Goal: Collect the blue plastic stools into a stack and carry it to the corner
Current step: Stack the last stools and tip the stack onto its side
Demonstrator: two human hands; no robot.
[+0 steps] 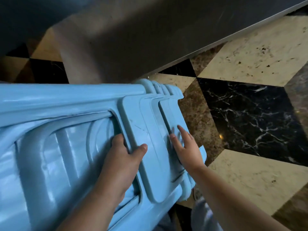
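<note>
Marble floor (241, 67) beyond hands; left hand (120, 157) grips stool stack (66, 147), fingertips hidden; right hand (185, 147) flat on it, stack cropped left.

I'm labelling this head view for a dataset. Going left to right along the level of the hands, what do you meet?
Stool stack → left hand, gripping a stool edge → right hand, flat on the stack → marble floor.

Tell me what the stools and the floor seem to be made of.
Stools: light blue moulded plastic, smooth and semi-glossy, judging by soft highlights and rounded ribs. Floor: looks like polished stone tiles, probably marble, in black, cream and brown, with white veins and a faint reflection.
</note>
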